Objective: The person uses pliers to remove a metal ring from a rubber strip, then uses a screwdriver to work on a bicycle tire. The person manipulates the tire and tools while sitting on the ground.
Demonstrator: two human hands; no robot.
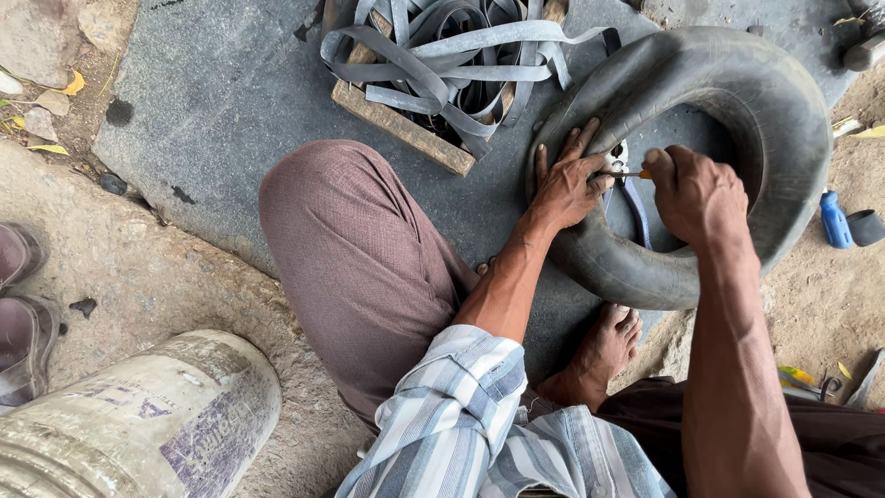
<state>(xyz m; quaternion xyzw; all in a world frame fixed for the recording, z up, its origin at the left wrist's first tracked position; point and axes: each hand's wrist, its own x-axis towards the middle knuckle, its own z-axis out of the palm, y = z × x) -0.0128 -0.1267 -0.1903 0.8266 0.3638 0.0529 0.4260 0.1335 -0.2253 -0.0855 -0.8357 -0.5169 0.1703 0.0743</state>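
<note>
A big black rubber inner tube [737,101] lies on a grey mat [240,83] in front of me. My left hand [567,180] presses flat on the tube's near-left side, fingers spread. My right hand [696,194] is closed around a small tool with a thin metal shaft and orange part [631,173], its tip pointing at the tube beside my left fingers. A pair of blue-handled pliers [631,198] lies on the tube between the two hands. My bare foot [608,346] rests just below the tube.
A wooden box [406,129] full of grey rubber strips [452,55] stands at the back. A dirty white bucket [138,424] lies at the lower left, with shoes [23,304] at the left edge. A blue bottle [835,219] stands on the dirt at the right.
</note>
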